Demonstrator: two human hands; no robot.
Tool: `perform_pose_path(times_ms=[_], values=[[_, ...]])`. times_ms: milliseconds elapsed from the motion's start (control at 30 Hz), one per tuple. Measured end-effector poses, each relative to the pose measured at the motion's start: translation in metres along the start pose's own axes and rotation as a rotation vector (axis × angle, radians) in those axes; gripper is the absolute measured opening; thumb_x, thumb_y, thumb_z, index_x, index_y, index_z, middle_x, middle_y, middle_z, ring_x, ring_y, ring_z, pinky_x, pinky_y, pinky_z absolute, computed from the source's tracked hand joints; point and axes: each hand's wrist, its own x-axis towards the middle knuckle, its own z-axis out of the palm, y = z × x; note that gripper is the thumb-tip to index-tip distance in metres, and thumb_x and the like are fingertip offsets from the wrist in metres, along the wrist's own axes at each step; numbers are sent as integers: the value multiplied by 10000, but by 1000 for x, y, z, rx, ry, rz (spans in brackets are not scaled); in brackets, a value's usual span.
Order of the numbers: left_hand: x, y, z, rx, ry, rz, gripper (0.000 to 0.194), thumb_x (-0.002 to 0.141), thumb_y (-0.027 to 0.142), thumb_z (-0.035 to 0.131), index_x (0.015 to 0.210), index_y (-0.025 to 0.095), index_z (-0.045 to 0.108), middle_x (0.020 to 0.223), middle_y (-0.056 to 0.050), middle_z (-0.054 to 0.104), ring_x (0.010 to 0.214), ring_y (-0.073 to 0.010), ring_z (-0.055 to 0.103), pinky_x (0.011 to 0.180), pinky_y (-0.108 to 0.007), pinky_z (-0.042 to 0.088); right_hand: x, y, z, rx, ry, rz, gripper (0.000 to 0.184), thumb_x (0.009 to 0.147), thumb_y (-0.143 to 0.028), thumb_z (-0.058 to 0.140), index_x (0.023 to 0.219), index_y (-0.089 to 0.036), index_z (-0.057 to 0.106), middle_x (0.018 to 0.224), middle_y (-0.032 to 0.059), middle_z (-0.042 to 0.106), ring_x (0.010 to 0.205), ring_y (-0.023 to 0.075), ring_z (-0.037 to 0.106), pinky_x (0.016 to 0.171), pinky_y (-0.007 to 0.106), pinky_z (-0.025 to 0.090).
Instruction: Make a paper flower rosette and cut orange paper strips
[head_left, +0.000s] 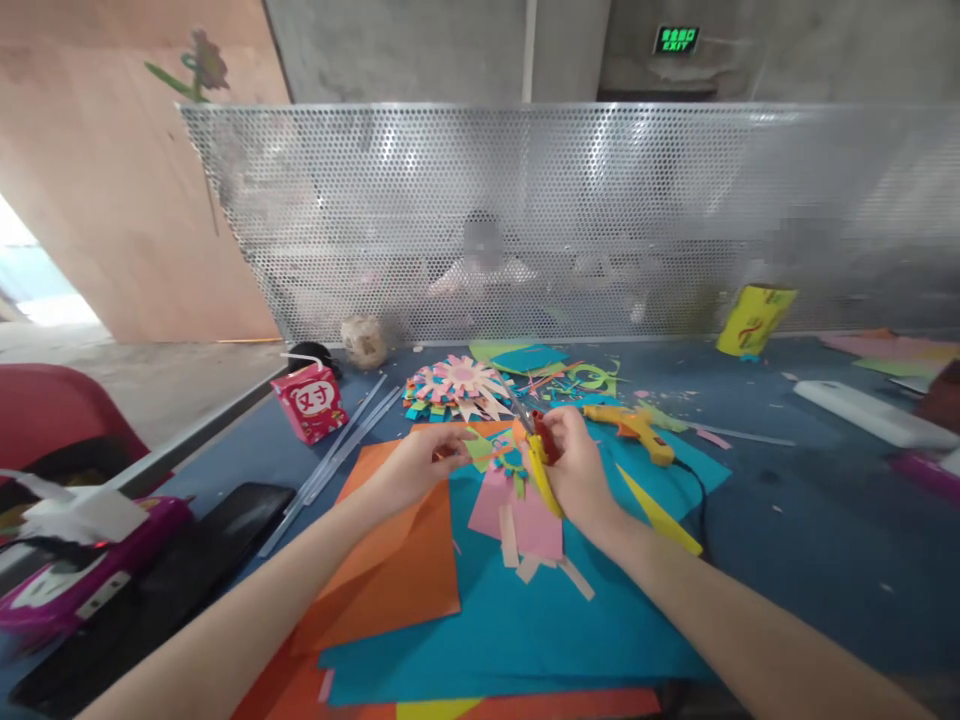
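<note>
My right hand (581,470) grips a pair of scissors (541,478) with yellow and red handles, blades pointing up and away to the left. My left hand (427,462) is closed, its fingertips pinching a thin orange paper strip (489,457) that reaches toward the scissors. Below the hands lies a pink paper sheet (517,510) with several pale strips and a small fringed teal and green paper piece (511,465). A light green paper piece (478,450) sits between the hands. Beyond them are layered fringed paper flowers (461,375) in pink, cream, orange and teal.
Blue sheets (510,640) and orange sheets (405,560) spread beneath my arms. A yellow glue gun (637,430) lies right, glue sticks (337,460) and a red drink carton (311,400) left. A yellow canister (754,320) stands before the perforated metal screen (480,170); a person sits behind it.
</note>
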Motion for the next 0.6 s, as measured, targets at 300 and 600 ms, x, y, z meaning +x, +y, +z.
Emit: perform_pose_path(times_ms=[300,600], values=[[114,19,29,-51,-22,33,203,794,276,587,905,110,623,751,-42,638,660,-148,604,594,-294,499,-12,-10,7,105,59,-61,304,613,-100,578,813,-254,408,740,-44,553,607,124,523,510,238,403],[145,36,32,-72,21,216,290,836,269,529,1110,184,570,1114,-88,617,1091,-196,533,913,-318,423,-7,-4,10,186,-32,25,283,635,-144,613,791,-253,404,715,-44,573,638,146,575,518,247,445]])
